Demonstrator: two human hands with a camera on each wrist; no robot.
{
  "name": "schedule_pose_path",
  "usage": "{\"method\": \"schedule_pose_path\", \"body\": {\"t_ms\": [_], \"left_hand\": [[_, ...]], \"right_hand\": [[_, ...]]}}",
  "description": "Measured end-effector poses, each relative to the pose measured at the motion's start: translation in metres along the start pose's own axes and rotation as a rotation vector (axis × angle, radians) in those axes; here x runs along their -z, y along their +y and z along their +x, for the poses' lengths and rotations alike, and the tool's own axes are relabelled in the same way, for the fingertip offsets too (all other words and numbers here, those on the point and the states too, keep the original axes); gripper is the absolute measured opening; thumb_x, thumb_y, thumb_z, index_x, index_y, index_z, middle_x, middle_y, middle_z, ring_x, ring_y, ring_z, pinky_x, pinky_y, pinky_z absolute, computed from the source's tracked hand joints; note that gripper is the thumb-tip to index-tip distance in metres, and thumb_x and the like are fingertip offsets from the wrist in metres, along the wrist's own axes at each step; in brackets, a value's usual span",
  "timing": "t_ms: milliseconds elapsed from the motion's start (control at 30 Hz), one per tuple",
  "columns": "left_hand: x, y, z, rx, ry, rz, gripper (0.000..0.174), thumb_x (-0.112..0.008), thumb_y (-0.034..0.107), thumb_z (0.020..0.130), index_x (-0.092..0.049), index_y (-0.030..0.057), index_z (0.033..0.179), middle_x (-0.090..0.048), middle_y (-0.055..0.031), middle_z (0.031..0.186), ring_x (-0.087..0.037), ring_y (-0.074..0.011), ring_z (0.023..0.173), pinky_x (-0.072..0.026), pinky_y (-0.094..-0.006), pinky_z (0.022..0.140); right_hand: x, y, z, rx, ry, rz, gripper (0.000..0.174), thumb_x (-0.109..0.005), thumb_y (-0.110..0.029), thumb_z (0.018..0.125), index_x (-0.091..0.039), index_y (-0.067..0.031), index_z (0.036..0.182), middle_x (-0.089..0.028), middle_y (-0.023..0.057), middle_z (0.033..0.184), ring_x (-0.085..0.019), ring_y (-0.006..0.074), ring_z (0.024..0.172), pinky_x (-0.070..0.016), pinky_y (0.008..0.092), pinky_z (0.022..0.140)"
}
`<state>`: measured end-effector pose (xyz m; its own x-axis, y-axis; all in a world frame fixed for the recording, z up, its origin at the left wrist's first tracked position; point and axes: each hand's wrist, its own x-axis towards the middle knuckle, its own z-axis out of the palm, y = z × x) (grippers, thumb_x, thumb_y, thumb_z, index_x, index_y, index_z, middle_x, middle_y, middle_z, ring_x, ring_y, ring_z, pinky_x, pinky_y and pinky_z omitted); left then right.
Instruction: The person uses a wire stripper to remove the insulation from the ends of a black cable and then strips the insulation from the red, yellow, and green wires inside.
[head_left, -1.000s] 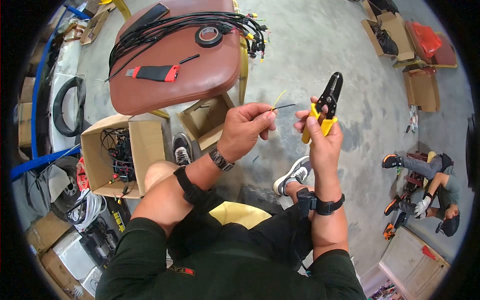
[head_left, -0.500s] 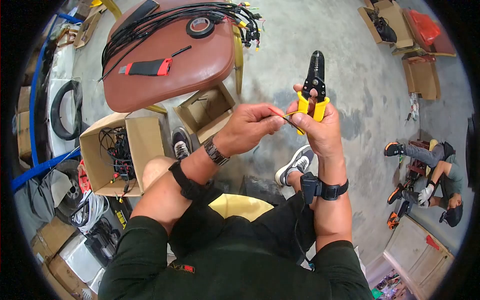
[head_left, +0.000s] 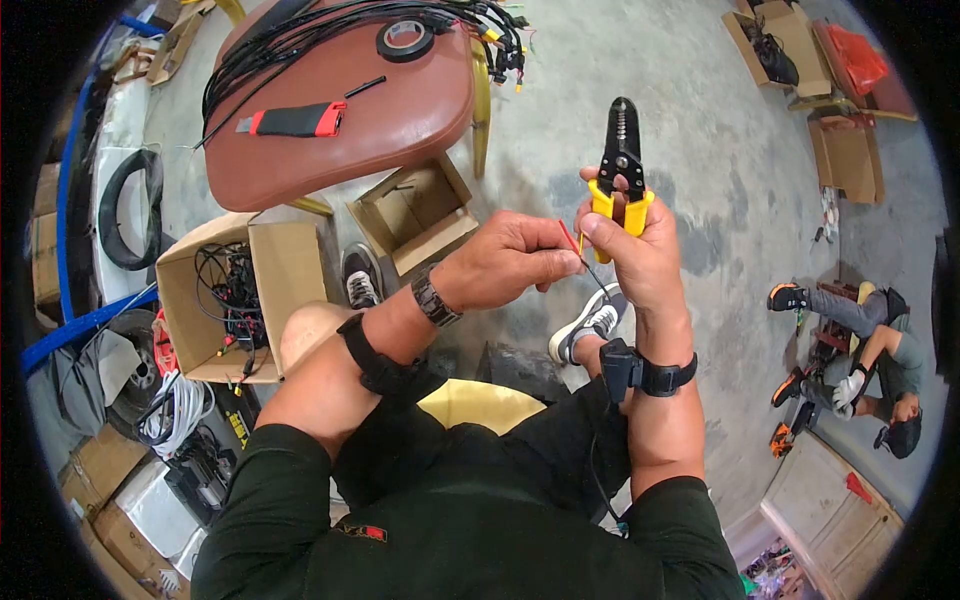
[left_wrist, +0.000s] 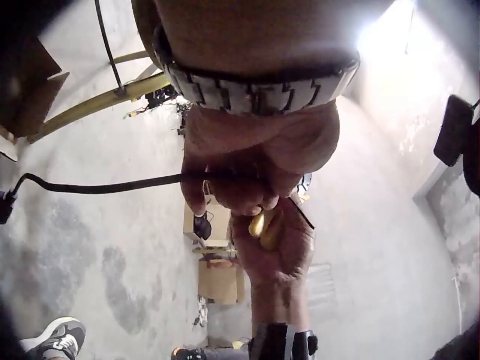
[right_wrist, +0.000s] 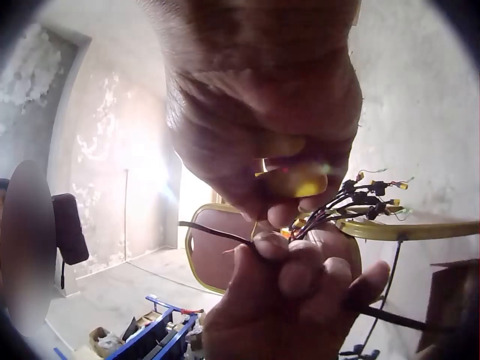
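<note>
My left hand (head_left: 505,262) pinches the end of a black cable (left_wrist: 105,186) between thumb and fingers. From the pinch stick out a red wire (head_left: 569,236) pointing up and away, a black wire (head_left: 598,281) slanting down to the right, and a short stretch of yellow wire (head_left: 582,243). Wire strippers (head_left: 621,165) with yellow handles and a black head are gripped in my right hand (head_left: 640,250), jaws pointing away from me. The right thumb and a fingertip meet at the yellow wire. In the right wrist view, both hands' fingertips come together around the wires.
A brown chair seat (head_left: 330,170) carries a bundle of black cables (head_left: 300,60), black tape (head_left: 405,41), a utility knife (head_left: 295,120) and a short black piece (head_left: 365,86). Cardboard boxes (head_left: 290,290) stand on the floor below. Another person (head_left: 870,370) sits at the right.
My hands have come together from apart. The strippers swung more upright and left, and the right fingertips took the yellow wire. The red wire now shows, tilted more upright than half a second ago.
</note>
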<state>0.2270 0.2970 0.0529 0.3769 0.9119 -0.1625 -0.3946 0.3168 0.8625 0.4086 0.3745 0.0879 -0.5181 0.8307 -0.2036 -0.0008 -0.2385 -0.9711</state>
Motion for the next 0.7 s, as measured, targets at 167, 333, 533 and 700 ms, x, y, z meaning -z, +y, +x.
{"method": "schedule_pose_path", "body": {"t_ms": [167, 333, 533, 700], "left_hand": [[0.003, 0.004, -0.004, 0.033, -0.06, -0.11, 0.014, -0.065, 0.011, 0.094, -0.068, -0.002, 0.1, -0.067, -0.0049, 0.087, -0.06, -0.0109, 0.072, -0.048, -0.025, 0.065], [0.006, 0.01, -0.007, -0.13, 0.15, -0.137, 0.015, -0.064, 0.011, 0.096, -0.067, -0.0021, 0.103, -0.067, -0.0064, 0.079, -0.063, -0.0138, 0.066, -0.0502, -0.0278, 0.062], [0.021, 0.014, -0.008, -0.208, 0.342, -0.267, 0.019, -0.063, 0.014, 0.097, -0.066, -0.0014, 0.108, -0.064, -0.0062, 0.078, -0.058, -0.0127, 0.063, -0.0485, -0.028, 0.058], [0.018, 0.021, -0.007, -0.193, 0.43, -0.393, 0.021, -0.063, 0.016, 0.097, -0.069, -0.0027, 0.107, -0.064, -0.0017, 0.077, -0.055, -0.0069, 0.063, -0.0432, -0.0208, 0.056]], "right_hand": [[0.001, 0.008, 0.011, 0.017, 0.121, -0.014, 0.037, -0.069, -0.005, 0.088, -0.059, -0.0011, 0.124, -0.065, 0.0026, 0.087, -0.06, 0.0089, 0.076, -0.0493, 0.0237, 0.067], [0.012, 0.009, 0.019, -0.036, 0.25, 0.057, 0.034, -0.061, -0.008, 0.095, -0.055, -0.0006, 0.128, -0.068, 0.0094, 0.094, -0.065, 0.0143, 0.08, -0.0517, 0.0263, 0.07], [0.001, 0.009, 0.006, -0.187, 0.029, 0.046, 0.033, -0.058, -0.016, 0.099, -0.055, 0.0004, 0.128, -0.069, 0.0142, 0.11, -0.068, 0.0193, 0.092, -0.0526, 0.0319, 0.082], [-0.003, 0.004, -0.003, -0.237, -0.073, 0.081, 0.035, -0.058, -0.018, 0.1, -0.052, 0.0003, 0.129, -0.066, 0.0164, 0.12, -0.068, 0.0226, 0.1, -0.0535, 0.0338, 0.086]]}}
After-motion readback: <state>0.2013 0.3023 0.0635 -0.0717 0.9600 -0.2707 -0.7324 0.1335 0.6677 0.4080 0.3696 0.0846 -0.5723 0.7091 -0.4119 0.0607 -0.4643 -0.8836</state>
